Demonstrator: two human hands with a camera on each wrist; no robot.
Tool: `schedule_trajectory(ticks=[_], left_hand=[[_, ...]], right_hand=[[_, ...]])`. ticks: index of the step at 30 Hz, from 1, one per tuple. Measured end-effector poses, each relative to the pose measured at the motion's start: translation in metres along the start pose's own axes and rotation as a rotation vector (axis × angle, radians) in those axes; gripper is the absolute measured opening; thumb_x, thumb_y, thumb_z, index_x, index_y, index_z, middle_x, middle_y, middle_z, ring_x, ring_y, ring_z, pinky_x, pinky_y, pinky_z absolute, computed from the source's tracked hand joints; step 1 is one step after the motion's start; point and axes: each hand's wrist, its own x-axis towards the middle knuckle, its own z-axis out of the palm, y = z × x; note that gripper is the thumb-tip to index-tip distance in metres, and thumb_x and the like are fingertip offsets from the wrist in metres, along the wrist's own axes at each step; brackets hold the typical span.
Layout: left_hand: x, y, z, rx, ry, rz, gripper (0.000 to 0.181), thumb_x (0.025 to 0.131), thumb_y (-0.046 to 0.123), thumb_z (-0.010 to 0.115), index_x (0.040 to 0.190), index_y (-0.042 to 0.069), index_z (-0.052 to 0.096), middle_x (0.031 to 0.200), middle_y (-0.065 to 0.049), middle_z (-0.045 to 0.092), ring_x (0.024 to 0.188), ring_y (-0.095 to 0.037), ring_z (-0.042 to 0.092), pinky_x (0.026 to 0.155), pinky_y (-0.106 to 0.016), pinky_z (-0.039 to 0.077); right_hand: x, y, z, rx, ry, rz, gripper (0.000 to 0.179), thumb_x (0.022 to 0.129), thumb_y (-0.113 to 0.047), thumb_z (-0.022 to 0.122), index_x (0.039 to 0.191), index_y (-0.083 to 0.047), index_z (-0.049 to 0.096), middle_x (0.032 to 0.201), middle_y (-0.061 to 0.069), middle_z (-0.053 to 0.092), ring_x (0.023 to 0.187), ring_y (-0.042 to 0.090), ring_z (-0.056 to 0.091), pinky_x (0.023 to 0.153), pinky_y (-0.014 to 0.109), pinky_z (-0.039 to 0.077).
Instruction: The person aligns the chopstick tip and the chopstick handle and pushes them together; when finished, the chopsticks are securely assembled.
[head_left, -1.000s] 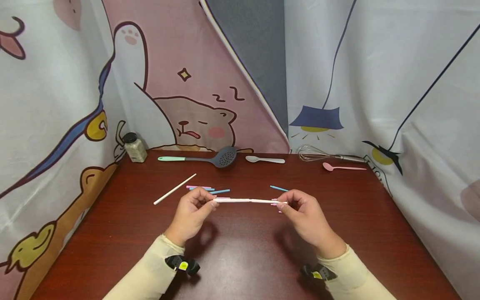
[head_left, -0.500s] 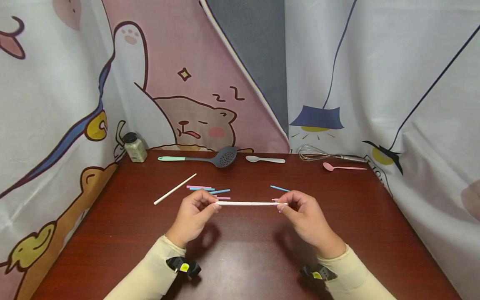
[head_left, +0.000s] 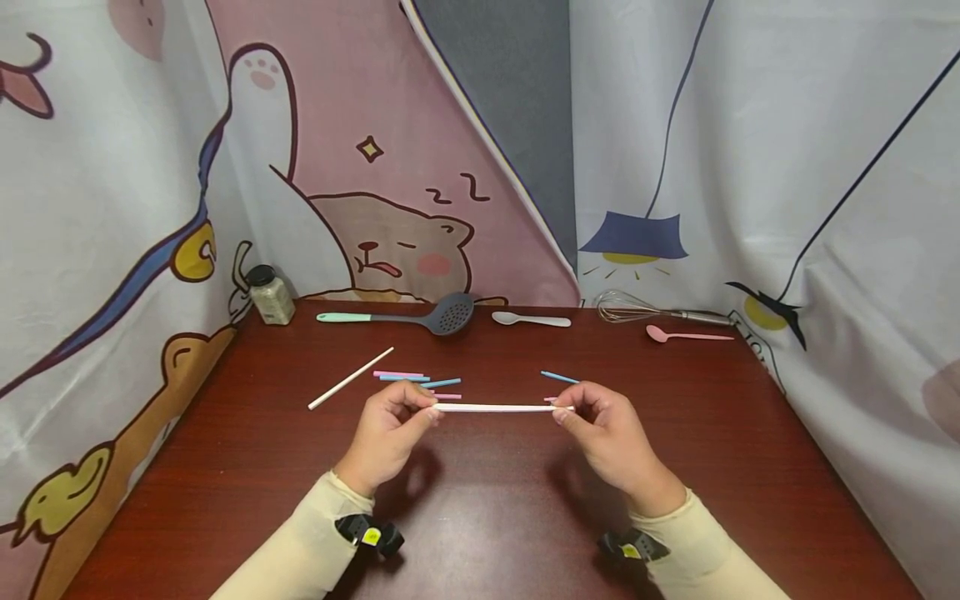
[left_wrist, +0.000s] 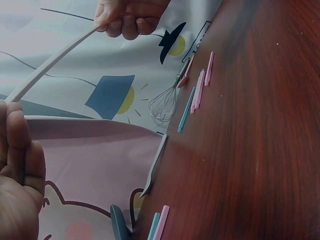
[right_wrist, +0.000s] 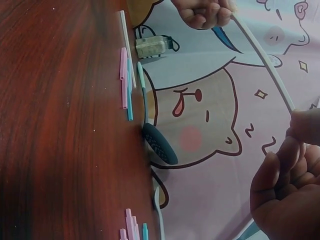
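Note:
A thin white stick (head_left: 495, 408) is held level above the table, one end in each hand. My left hand (head_left: 386, 437) pinches its left end between thumb and fingers, and my right hand (head_left: 618, 442) pinches the other end likewise. In the left wrist view the stick (left_wrist: 52, 62) runs straight from one hand to the other. The right wrist view also has it (right_wrist: 262, 57) unbroken between the fingertips. Behind the hands, short pink sticks (head_left: 397, 373) and blue sticks (head_left: 442, 383) lie on the table, some partly hidden by the hands.
Another white stick (head_left: 350, 379) lies at the left of the brown table (head_left: 480, 517). Along the back are a jar with a black lid (head_left: 270, 296), a slotted skimmer (head_left: 450, 315), a white spoon (head_left: 531, 320), a whisk (head_left: 630, 307) and a pink spoon (head_left: 686, 335).
A second ago the white stick showed two pieces meeting at a slight bend and seam in the middle. Now it is straight, slightly lower, and the seam no longer shows. Both hands keep their pinch.

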Motion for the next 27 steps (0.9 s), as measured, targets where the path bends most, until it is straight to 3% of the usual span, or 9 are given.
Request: schedule_trajectory(ticks=[7,12,18,22,27], left_hand=[[0.000,-0.001,-0.001,-0.023,-0.002,0.033,0.009,0.091,-0.018,0.065,0.090,-0.012,0.060,0.095,-0.008,0.068,0.083,-0.002,0.069,0.071,-0.021,0.059],[0.001,-0.004,-0.006,-0.025,-0.033,0.029,0.010,0.096,-0.006,0.068,0.093,-0.011,0.060,0.094,0.002,0.070,0.085,-0.003,0.070,0.074,-0.022,0.060],[0.004,-0.010,-0.013,-0.015,-0.029,0.031,0.009,0.090,-0.018,0.064,0.090,-0.011,0.058,0.091,0.008,0.069,0.080,-0.005,0.069,0.073,-0.021,0.058],[0.007,-0.014,-0.024,-0.031,-0.011,0.018,0.009,0.089,-0.020,0.062,0.090,-0.013,0.056,0.091,0.005,0.069,0.079,-0.007,0.069,0.071,-0.020,0.058],[0.012,-0.019,-0.048,-0.035,0.061,-0.043,0.008,0.088,-0.020,0.059,0.090,-0.016,0.053,0.089,0.000,0.069,0.079,-0.008,0.069,0.072,-0.021,0.058]], right_hand=[[-0.001,0.000,0.001,-0.016,-0.003,-0.013,0.003,0.093,0.007,0.071,0.092,0.005,0.068,0.085,0.008,0.071,0.071,0.006,0.057,0.061,0.022,0.048],[0.000,0.001,0.000,-0.010,-0.024,-0.042,0.003,0.093,0.007,0.071,0.094,0.006,0.069,0.083,0.002,0.070,0.071,0.006,0.057,0.062,0.022,0.048],[0.001,0.002,0.001,-0.022,-0.038,-0.020,0.004,0.094,0.003,0.073,0.097,0.000,0.073,0.082,0.005,0.068,0.072,0.008,0.057,0.063,0.023,0.048],[0.004,0.005,-0.002,-0.036,-0.038,-0.003,0.009,0.095,0.003,0.072,0.098,-0.006,0.074,0.081,0.004,0.068,0.071,0.009,0.059,0.062,0.024,0.050],[0.010,0.012,-0.013,-0.007,-0.054,0.043,0.006,0.096,0.003,0.071,0.101,0.005,0.072,0.088,0.002,0.074,0.077,0.007,0.068,0.068,0.023,0.057]])
